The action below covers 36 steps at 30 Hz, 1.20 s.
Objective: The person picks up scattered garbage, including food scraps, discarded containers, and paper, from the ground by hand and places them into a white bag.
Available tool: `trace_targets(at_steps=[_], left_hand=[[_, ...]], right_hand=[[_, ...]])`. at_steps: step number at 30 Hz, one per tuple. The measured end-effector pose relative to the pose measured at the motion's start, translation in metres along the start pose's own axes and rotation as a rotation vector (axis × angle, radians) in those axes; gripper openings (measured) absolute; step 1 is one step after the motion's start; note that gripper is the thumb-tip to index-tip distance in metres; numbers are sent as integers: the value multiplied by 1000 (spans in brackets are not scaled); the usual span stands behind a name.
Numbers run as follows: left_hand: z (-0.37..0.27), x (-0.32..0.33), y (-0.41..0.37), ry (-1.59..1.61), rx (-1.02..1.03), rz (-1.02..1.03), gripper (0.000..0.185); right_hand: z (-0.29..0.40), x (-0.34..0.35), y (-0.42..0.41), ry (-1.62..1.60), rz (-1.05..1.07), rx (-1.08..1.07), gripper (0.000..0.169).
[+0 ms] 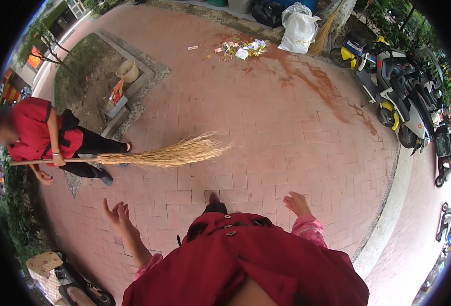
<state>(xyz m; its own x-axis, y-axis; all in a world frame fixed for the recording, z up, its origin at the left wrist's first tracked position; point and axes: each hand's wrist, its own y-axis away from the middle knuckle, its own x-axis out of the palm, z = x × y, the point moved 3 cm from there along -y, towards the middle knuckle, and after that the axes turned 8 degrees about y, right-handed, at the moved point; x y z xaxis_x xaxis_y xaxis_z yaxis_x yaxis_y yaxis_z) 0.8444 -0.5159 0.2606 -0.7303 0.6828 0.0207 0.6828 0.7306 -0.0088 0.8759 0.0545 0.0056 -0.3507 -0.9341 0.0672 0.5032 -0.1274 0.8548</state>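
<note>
My left hand (118,214) is raised over the brick paving at the lower left, fingers apart, holding nothing. At the right of my red garment, my right hand (297,203) hangs empty with its fingers spread. A long straw broom (164,153) points across the paving in front of me; its wooden handle is in the hand of another person (37,130) in a red top, who stands at the left. Neither of my hands touches the broom. Farther ahead lies a heap of mixed litter (242,49) beside a reddish-brown wet stain (321,88).
White rubbish bag (298,32) and black bag (268,13) stand at the far edge, near a second broom (323,34) against a tree. Parked scooters (401,91) line the right. A bucket (127,70) sits by the planting bed's kerb (133,90). Another scooter (68,281) is at lower left.
</note>
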Motion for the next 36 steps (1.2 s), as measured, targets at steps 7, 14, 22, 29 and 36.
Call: trace_targets(at_steps=[7,14,22,29,36], left_hand=[[30,64,-76,185,-104,95,49],[61,158,-133,614,-625,261,45],[83,282,-178,858,-914,533,35],[90,404,-197,936,-1002,489,41],[70,488,-240,917,-909,304,36]], right_hand=[[96,64,-9,-504,297,-187,31],[223,145,26,-599,413,-325,43],[257,152,-78,-661,620,-345,46],[281,52,-113,-861,238,-301,44],[460,70,-178,-709,181,-288,40]])
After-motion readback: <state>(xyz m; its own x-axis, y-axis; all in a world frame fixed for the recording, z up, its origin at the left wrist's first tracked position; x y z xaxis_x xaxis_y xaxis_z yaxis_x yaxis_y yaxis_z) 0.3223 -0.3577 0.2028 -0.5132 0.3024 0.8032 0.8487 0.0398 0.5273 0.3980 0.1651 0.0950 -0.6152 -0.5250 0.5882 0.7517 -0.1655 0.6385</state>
